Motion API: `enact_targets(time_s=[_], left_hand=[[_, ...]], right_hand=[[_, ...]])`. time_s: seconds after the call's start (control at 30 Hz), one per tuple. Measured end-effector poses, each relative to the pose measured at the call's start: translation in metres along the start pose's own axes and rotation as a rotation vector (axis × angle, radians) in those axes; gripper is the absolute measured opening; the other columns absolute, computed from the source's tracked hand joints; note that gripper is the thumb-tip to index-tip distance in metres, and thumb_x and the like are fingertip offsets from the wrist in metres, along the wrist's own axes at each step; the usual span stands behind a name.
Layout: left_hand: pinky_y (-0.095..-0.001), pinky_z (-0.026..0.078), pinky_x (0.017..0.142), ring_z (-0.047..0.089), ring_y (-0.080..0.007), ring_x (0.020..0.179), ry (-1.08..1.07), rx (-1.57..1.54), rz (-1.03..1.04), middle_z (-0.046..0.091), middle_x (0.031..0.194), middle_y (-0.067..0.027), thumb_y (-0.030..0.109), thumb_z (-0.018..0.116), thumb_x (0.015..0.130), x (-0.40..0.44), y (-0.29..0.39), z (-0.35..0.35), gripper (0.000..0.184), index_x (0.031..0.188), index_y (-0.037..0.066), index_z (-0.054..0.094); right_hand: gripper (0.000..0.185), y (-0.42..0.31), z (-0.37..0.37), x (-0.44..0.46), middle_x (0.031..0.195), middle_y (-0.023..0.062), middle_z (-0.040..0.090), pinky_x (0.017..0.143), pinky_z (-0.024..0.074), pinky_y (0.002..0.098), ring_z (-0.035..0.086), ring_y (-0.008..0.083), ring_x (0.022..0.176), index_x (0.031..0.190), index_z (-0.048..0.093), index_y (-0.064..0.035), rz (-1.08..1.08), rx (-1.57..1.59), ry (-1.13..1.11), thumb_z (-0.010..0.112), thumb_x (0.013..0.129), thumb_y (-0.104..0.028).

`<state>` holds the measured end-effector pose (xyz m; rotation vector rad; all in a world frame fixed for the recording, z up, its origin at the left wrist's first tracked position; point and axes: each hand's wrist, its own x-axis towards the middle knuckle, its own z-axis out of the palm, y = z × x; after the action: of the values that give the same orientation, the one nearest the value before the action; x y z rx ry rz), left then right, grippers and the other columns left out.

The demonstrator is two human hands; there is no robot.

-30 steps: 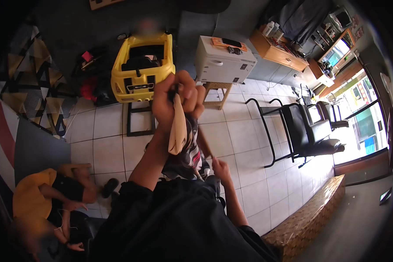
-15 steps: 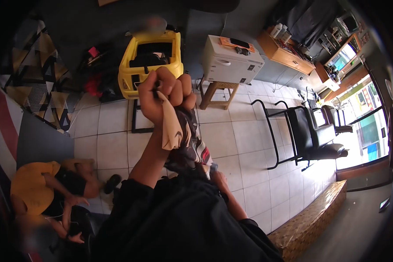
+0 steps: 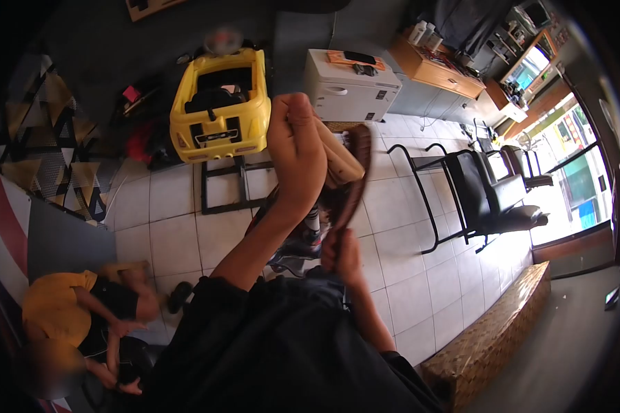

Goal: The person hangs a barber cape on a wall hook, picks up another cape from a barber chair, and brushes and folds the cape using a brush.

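Observation:
Raised in front of me, my left hand [image 3: 297,155] is closed round a tan folded piece [image 3: 341,162] that juts out to its right. A dark patterned cloth [image 3: 300,241] hangs below that hand, partly behind my forearm. Lower and to the right, my right hand [image 3: 342,256] grips the handle of a brown brush [image 3: 358,155]. The brush stands upright, its head beside the end of the tan piece. Whether they touch I cannot tell.
A person in a yellow shirt [image 3: 58,303] sits at the lower left. Ahead are a yellow toy car [image 3: 220,127] and a white box-shaped unit [image 3: 351,86]. A black chair [image 3: 472,186] stands at right, above a woven bench [image 3: 489,330]. A wooden drawer unit [image 3: 441,72] is behind.
My left hand has turned, and the tan piece now points right instead of down. The brush in my right hand has come up beside it. The view has shifted slightly.

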<state>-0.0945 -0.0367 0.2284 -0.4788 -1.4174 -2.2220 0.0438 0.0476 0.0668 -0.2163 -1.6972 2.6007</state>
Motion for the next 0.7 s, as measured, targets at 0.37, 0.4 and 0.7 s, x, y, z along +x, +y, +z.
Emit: enact_targets(time_s=[0.37, 0.4, 0.7], left_hand=[[-0.0252, 0.042, 0.061, 0.047, -0.0109, 0.066, -0.231, -0.372, -0.110, 0.035, 0.063, 0.0015, 0.041, 0.038, 0.095, 0.025, 0.027, -0.014, 0.034, 0.080, 0.011, 0.038], [-0.0245, 0.041, 0.057, 0.047, -0.0106, 0.065, -0.226, -0.324, -0.155, 0.036, 0.063, 0.0014, 0.041, 0.038, 0.095, 0.024, 0.029, -0.014, 0.034, 0.081, 0.010, 0.038], [-0.0173, 0.029, 0.041, 0.041, -0.0046, 0.047, -1.083, -0.199, -0.355, 0.043, 0.058, 0.0003, 0.063, 0.019, 0.090, 0.009, 0.013, -0.027, 0.070, 0.068, 0.004, 0.048]], right_hand=[[0.036, 0.178, -0.153, -0.036, 0.082, 0.0259, 0.061, 0.067, 0.0476, 0.0482, 0.060, 0.0413, 0.080, 0.095, 0.059, 0.0014, 0.400, -1.469, -0.175, 0.040, 0.090, -0.029], [0.037, 0.195, -0.174, -0.040, 0.082, 0.0266, 0.060, 0.067, 0.0476, 0.0485, 0.060, 0.0418, 0.080, 0.094, 0.059, 0.0018, 0.359, -1.506, -0.159, 0.040, 0.090, -0.030], [0.041, -0.023, -0.048, 0.020, 0.054, -0.0055, 0.039, 0.038, 0.0253, 0.0206, 0.034, 0.0031, 0.043, 0.077, 0.053, -0.0058, 0.059, -0.112, -0.014, 0.038, 0.096, -0.039]])
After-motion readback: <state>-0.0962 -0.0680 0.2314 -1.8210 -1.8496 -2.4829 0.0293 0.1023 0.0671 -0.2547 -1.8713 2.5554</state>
